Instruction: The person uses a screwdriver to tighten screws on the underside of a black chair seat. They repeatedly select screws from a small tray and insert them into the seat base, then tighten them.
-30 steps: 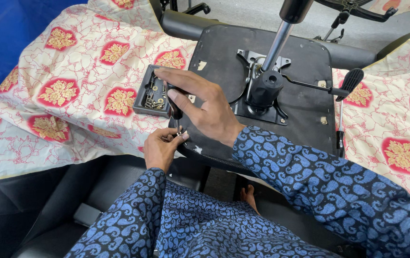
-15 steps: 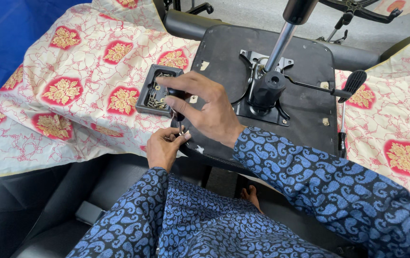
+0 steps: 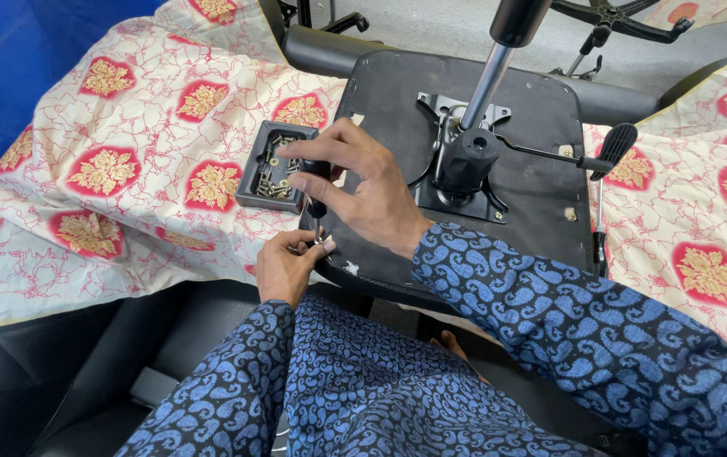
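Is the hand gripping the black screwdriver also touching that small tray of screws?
Apart. In the head view, the right hand wraps the screwdriver, and patterned cloth shows between its fingers and the tray.

No packages, signs or screens are seen. Two small pale sticker-like patches (image 3: 352, 267) are noticed on the black seat underside (image 3: 541, 211), too small to be told as labels.

Lay upturned on the patterned cloth (image 3: 126, 127): chair seat (image 3: 541, 110), gas post (image 3: 486, 85) at its centre. Sat at nine o'clock, touching its edge: screw tray (image 3: 275, 165). Stood beyond, at twelve o'clock: wheeled base (image 3: 613, 13).
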